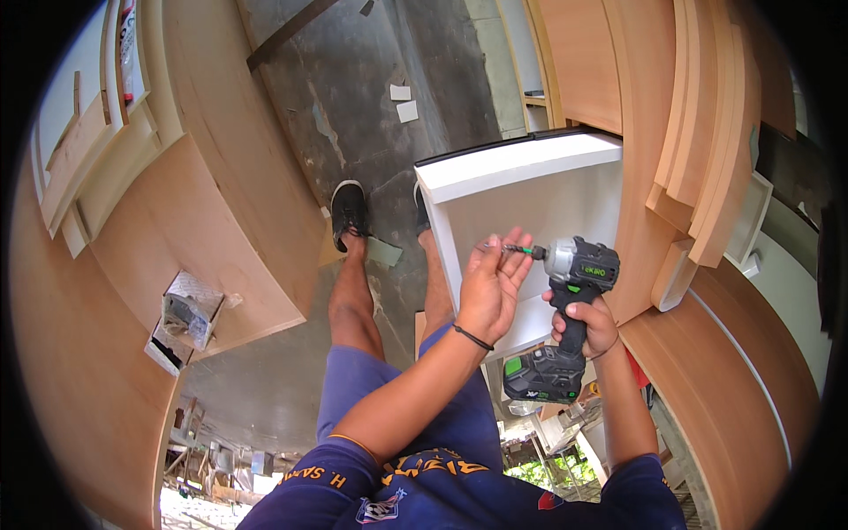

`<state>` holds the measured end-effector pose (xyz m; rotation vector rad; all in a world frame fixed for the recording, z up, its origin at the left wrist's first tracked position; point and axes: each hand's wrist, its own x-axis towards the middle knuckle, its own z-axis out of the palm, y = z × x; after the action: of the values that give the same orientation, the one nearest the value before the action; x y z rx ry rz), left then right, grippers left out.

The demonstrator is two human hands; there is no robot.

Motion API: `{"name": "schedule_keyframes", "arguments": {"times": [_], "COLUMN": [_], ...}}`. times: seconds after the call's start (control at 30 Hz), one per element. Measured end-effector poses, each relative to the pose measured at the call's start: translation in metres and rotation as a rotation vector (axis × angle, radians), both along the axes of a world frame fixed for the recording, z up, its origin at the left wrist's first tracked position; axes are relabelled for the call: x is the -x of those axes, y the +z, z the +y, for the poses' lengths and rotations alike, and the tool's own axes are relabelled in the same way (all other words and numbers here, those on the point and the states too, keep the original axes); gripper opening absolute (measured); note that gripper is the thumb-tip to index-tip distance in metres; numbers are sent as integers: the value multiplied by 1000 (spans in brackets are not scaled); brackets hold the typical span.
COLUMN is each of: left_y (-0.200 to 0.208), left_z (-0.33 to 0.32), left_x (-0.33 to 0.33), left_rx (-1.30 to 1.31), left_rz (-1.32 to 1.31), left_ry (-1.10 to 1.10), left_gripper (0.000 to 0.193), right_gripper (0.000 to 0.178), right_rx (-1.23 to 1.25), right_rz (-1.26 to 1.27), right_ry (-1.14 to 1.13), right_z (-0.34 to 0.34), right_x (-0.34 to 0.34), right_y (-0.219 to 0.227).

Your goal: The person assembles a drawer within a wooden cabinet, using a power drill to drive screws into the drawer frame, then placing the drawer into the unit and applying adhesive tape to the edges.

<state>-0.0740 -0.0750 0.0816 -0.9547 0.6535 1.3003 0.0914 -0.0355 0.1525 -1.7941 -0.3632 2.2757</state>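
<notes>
My right hand (590, 325) is wrapped round the grip of a black and grey cordless impact driver (594, 263), which has a green-marked battery at its base. From its chuck a bit with a green band (527, 251) points left. At the bit's tip, the thumb and forefinger of my left hand (491, 291) are pinched together, its other fingers stretched out behind the bit. Whatever small thing sits in the pinch is too small to make out. Just beyond both hands is a white drawer-like box (521, 173) with a dark front edge, standing out from the wooden cabinet on the right.
Wooden panels (707, 132) rise on the right. At left stands a wooden cabinet (231, 238) carrying a small open box with a plastic bag (187, 311). Two white scraps (406, 110) lie on the grey floor (371, 53), near my feet. Behind me is clutter.
</notes>
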Motion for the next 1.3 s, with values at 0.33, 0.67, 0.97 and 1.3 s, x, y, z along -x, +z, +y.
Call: {"name": "schedule_keyframes", "arguments": {"times": [0.33,0.67,0.97,1.3], "left_y": [-21,-25,-33,-38], "left_z": [11,20,18,20], "left_x": [-24,-28,-29,-30], "left_rx": [39,138,181,253], "left_rz": [282,345,415,420], "left_ry": [-3,67,65,81], "left_gripper": [14,13,18,22], "right_gripper": [42,41,40,37], "right_rx": [99,164,246,346], "right_rz": [140,183,184,224], "right_ry": [80,155,230,223], "right_z": [32,55,69,70], "right_x": [-17,-19,-13,-6], "right_y": [-32,-54,-61,-85]}}
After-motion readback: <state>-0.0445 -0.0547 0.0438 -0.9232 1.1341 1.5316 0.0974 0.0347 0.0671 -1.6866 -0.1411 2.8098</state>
